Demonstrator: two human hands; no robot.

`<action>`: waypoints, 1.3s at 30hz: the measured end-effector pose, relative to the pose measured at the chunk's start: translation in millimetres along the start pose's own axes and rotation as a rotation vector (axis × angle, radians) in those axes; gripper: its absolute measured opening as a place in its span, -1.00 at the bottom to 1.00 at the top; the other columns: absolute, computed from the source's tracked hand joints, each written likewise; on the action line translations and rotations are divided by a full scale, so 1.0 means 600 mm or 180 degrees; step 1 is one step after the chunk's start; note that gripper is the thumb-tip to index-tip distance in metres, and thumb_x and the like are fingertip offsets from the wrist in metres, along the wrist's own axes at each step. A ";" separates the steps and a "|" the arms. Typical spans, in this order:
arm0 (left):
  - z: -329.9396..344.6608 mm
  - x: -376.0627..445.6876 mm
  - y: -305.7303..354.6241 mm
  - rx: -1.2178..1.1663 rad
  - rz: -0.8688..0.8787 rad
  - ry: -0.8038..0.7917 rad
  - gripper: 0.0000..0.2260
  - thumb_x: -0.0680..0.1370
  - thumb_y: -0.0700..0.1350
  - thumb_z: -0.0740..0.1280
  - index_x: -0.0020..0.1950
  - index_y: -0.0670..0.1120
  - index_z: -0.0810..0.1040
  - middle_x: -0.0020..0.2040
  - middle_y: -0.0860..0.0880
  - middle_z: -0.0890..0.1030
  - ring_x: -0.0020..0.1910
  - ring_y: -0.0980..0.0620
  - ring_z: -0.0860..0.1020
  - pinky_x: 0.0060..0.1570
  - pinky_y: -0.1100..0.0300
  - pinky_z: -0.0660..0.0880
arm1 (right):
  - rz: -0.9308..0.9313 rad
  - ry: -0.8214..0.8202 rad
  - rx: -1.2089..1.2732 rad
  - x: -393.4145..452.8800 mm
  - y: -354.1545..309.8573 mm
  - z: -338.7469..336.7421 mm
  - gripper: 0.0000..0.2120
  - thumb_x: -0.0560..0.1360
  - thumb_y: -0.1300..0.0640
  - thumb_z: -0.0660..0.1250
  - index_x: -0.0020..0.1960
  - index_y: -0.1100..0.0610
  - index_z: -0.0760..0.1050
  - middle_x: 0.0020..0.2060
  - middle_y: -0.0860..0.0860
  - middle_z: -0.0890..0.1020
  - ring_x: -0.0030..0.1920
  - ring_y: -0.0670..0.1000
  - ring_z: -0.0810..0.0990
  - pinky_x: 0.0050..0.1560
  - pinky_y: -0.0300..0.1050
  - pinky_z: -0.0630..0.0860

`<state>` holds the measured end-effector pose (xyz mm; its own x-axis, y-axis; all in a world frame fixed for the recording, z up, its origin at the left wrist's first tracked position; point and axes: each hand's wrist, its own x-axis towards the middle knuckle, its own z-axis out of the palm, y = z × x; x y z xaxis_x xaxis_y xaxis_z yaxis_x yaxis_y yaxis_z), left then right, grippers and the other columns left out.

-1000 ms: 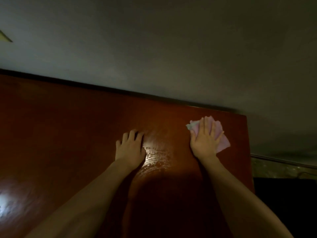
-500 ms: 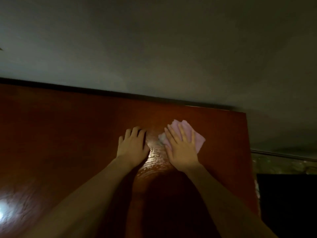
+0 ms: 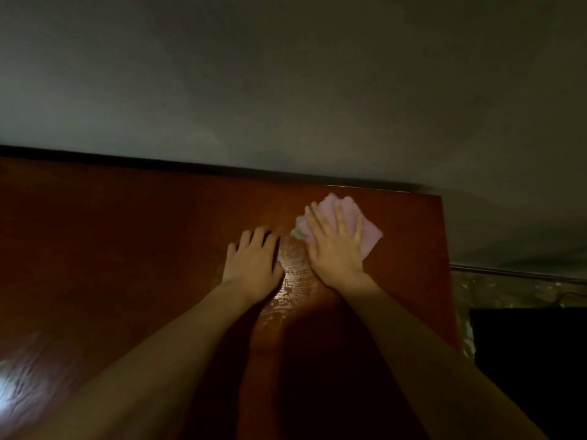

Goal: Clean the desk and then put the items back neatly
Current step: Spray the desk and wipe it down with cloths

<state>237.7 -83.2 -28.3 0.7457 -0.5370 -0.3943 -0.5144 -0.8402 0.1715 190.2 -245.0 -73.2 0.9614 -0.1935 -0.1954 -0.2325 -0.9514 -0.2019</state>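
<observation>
Back out toward the far edge goes the pink cloth [image 3: 365,230], carried up and to the right from where it sat half a second ago, right beside the other hand. One cloth, folded, lying flat on the desk [image 3: 127,249] near the far right corner, its upper corner close to the back edge. On top of it, the right hand [image 3: 336,249], palm down, fingers straight and spread, pressing the cloth onto the wood; nothing curled round it, just a flat press. A pale corner of the cloth pokes out to the left of the fingers, and a pink corner shows to the right of the hand.

Just beside it, the left hand [image 3: 254,268] has stayed put, flat on the bare wood, fingers relaxed and slightly bent at the tips, holding nothing. Two hands, two bare forearms reaching in from the bottom edge.

Between the hands runs one glossy streak [image 3: 292,290], catching the light. One brighter glare patch [image 3: 9,385] shines at the lower left of the reddish-brown top. Beyond the desk, a plain grey wall [image 3: 286,74]. To the right, off the desk, something dark [image 3: 527,360], too dim to make out.
</observation>
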 end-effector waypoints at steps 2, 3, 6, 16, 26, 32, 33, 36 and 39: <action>0.002 -0.004 0.014 -0.0004 -0.0005 -0.0006 -0.47 0.58 0.06 0.14 0.52 -0.03 0.10 0.49 -0.03 0.13 0.45 -0.05 0.12 0.36 -0.05 0.19 | -0.0304 -0.0198 -0.0172 -0.064 0.009 0.005 -0.50 0.61 -0.09 -0.13 0.51 -0.01 0.14 0.50 -0.04 0.21 0.50 0.15 0.01 0.38 0.37 -0.06; 0.004 -0.005 0.021 0.0009 -0.0004 0.0002 -0.47 0.58 0.06 0.14 0.52 -0.03 0.09 0.49 -0.03 0.13 0.45 -0.05 0.12 0.36 -0.05 0.19 | -0.0259 -0.0286 -0.0241 -0.091 0.022 0.003 -0.50 0.62 -0.10 -0.15 0.48 0.00 0.22 0.46 -0.02 0.29 0.48 0.16 0.12 0.35 0.39 0.06; 0.009 -0.006 0.038 0.0010 0.0029 -0.0012 -0.46 0.58 0.06 0.13 0.52 -0.03 0.08 0.50 -0.03 0.12 0.45 -0.06 0.11 0.37 -0.06 0.18 | 0.0208 -0.0354 -0.0213 -0.121 0.099 -0.010 -0.45 0.58 -0.15 -0.31 0.53 -0.04 -0.06 0.52 -0.06 -0.05 0.51 0.11 -0.11 0.43 0.37 -0.06; 0.035 -0.044 0.035 0.0018 0.0070 0.0021 -0.46 0.59 0.05 0.12 0.53 -0.01 0.06 0.50 0.00 0.11 0.46 -0.04 0.09 0.37 -0.02 0.16 | 0.0673 -0.0007 0.0156 0.027 0.057 -0.018 -0.49 0.64 -0.11 -0.16 0.56 -0.05 -0.13 0.54 -0.11 -0.11 0.53 0.12 -0.23 0.42 0.35 -0.25; 0.044 -0.138 0.012 0.0004 -0.0137 -0.0004 -0.48 0.59 0.06 0.12 0.52 -0.03 0.09 0.47 -0.02 0.17 0.44 -0.03 0.14 0.36 -0.01 0.22 | -0.0107 -0.0357 -0.0302 -0.292 0.068 0.057 -0.48 0.63 -0.17 -0.25 0.49 0.00 0.12 0.46 -0.02 0.26 0.49 0.10 0.01 0.35 0.40 0.17; 0.083 -0.204 0.006 0.0034 0.0079 -0.0066 -0.50 0.59 0.03 0.12 0.51 -0.03 0.11 0.47 -0.03 0.17 0.43 -0.05 0.16 0.36 0.00 0.19 | 0.1213 -0.0006 0.0287 -0.238 0.066 0.023 -0.49 0.63 -0.11 -0.17 0.56 -0.02 -0.04 0.55 -0.03 -0.05 0.53 0.15 -0.16 0.44 0.36 -0.11; 0.090 -0.213 -0.001 0.0051 0.0086 -0.0030 -0.50 0.59 0.03 0.12 0.51 -0.03 0.10 0.47 -0.03 0.17 0.43 -0.04 0.16 0.36 0.00 0.19 | 0.1289 0.0040 0.0379 -0.216 0.046 0.021 -0.49 0.64 -0.10 -0.14 0.56 -0.02 -0.08 0.55 -0.04 -0.08 0.53 0.14 -0.20 0.44 0.36 -0.14; 0.106 -0.241 -0.021 0.0087 0.0048 0.0095 -0.50 0.59 0.04 0.12 0.51 -0.03 0.11 0.47 -0.03 0.17 0.42 -0.04 0.17 0.35 0.00 0.21 | 0.0921 0.0049 0.0307 -0.193 -0.032 0.036 -0.48 0.64 -0.10 -0.14 0.56 -0.03 -0.12 0.55 -0.08 -0.11 0.53 0.15 -0.20 0.43 0.34 -0.19; 0.123 -0.285 -0.039 0.0130 -0.0087 0.0075 -0.49 0.59 0.04 0.13 0.51 -0.03 0.10 0.47 -0.03 0.16 0.42 -0.05 0.16 0.32 0.01 0.22 | 0.0200 -0.0106 0.0005 -0.242 -0.120 0.078 -0.45 0.59 -0.16 -0.29 0.55 -0.06 -0.14 0.54 -0.10 -0.11 0.52 0.14 -0.22 0.39 0.33 -0.28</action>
<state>90.8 33.9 -31.3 0.7692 -0.5159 -0.3770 -0.5102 -0.8511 0.1237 60.3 -137.1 -75.3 0.9395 -0.2446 -0.2397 -0.2924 -0.9373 -0.1898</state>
